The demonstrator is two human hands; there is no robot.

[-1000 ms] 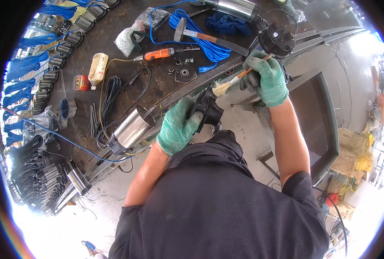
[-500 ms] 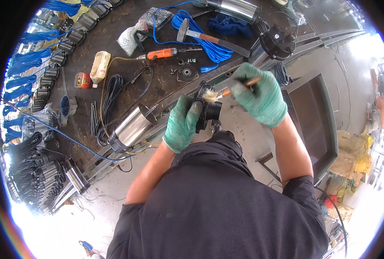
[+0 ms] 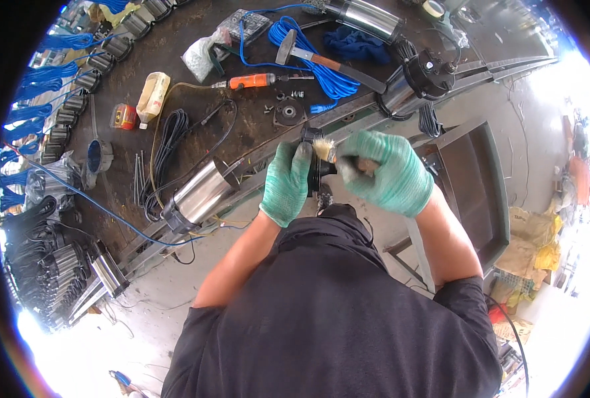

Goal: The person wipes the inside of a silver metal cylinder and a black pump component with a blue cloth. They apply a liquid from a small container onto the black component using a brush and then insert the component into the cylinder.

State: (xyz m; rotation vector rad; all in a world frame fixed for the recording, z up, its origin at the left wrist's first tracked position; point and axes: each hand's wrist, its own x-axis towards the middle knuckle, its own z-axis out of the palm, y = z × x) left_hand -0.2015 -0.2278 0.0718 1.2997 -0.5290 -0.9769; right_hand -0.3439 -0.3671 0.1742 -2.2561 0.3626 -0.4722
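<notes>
My left hand (image 3: 286, 184), in a green knit glove, grips a black round part (image 3: 314, 174) by its side, just off the bench edge. Only a strip of that part shows between my hands. My right hand (image 3: 389, 171), gloved alike, is closed around a brush (image 3: 324, 147). The pale bristles touch or hover right at the upper side of the black part; I cannot tell which. Most of the brush handle is hidden by my fingers. On the bench beyond lies a dark flange with a central bearing (image 3: 288, 111).
The dark bench (image 3: 205, 136) holds a hammer (image 3: 328, 61), coiled blue cable (image 3: 321, 73), an orange air tool (image 3: 252, 81), a bottle (image 3: 153, 98) and a shiny motor cylinder (image 3: 202, 192). At right stands a capped motor (image 3: 420, 79) above a metal trough (image 3: 474, 192).
My right hand has come left and lower, closer to my left hand, and the brush handle has swung behind my fingers. The black part has turned, showing less of its face.
</notes>
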